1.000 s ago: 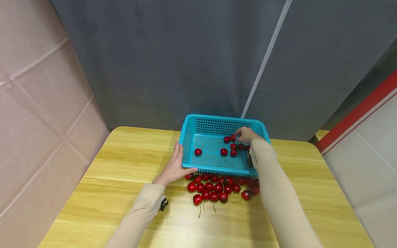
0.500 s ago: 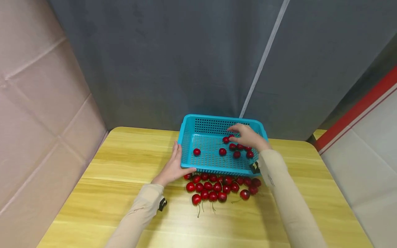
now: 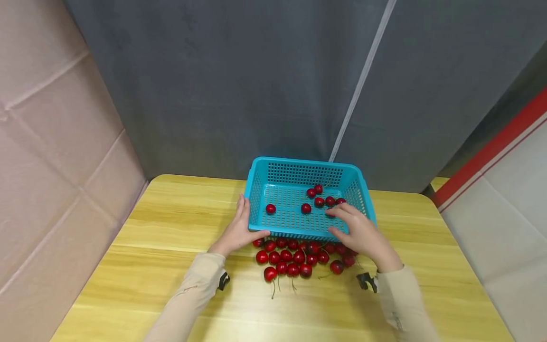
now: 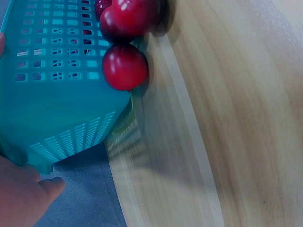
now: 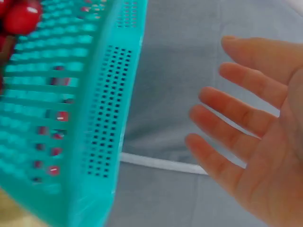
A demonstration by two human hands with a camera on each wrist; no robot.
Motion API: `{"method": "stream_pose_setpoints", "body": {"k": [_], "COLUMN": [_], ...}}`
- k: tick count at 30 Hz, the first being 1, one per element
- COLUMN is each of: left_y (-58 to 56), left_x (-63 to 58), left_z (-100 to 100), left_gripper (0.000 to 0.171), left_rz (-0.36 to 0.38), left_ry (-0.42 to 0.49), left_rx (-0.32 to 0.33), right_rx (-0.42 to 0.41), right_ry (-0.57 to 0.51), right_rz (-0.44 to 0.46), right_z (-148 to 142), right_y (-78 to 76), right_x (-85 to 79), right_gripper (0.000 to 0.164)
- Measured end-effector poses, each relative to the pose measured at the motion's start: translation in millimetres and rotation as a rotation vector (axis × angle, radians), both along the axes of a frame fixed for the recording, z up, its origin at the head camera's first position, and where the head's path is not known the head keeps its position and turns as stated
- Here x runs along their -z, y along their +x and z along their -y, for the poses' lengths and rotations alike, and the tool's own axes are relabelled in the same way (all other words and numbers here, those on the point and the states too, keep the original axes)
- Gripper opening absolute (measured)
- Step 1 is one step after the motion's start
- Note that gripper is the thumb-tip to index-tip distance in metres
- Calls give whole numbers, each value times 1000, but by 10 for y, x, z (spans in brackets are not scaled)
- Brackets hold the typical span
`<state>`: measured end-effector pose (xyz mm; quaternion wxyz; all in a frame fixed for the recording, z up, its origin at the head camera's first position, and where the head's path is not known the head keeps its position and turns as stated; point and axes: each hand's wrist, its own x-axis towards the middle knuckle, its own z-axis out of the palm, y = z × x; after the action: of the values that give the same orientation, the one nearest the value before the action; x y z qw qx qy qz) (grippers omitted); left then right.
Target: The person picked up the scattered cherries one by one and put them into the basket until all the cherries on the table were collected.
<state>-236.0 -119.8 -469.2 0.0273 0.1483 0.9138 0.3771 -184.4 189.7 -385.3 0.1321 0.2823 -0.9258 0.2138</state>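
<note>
Straight-fingered, my left hand (image 3: 237,232) touched the near-left corner of a crosswise, turquoise rectangular plastic basket (image 3: 304,162), while my empty, spread right hand (image 3: 363,232) hung over the right end of round, dark-red cherries (image 3: 298,257) along its front.

Your right hand (image 3: 363,236) hides part of the basket (image 3: 286,194) in the head view; the left wrist view crops your left hand (image 4: 21,195).

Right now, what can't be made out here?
- Head view: the bare right hand hides the near right corner of the blue rectangular plastic basket and how many round red cherries lie beneath it.
- Left wrist view: frame edge cuts off part of the bare left hand.
- Right wrist view: blurred cherries, cropped by left edge.
</note>
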Motion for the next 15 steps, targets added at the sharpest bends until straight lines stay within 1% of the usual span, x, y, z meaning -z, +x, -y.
{"method": "stream_pose_setpoints", "body": {"k": [3, 7, 12, 15], "left_y": [-1, -6, -18, -19], "left_x": [-3, -5, 7, 13], "left_z": [-2, 2, 1, -3], "left_gripper": [115, 115, 115, 114], "left_rz": [2, -3, -2, 1], "left_ry": [-1, 4, 4, 0], "left_rx": [-2, -5, -7, -6], "right_rx": [39, 85, 149, 170], "right_ry": [6, 10, 11, 17], "right_rz": [-10, 30, 91, 108], "right_z": [-37, -61, -57, -60], "right_y": [171, 334, 424, 457], "right_x": [150, 378, 671, 820], "right_gripper": [35, 33, 31, 28]}}
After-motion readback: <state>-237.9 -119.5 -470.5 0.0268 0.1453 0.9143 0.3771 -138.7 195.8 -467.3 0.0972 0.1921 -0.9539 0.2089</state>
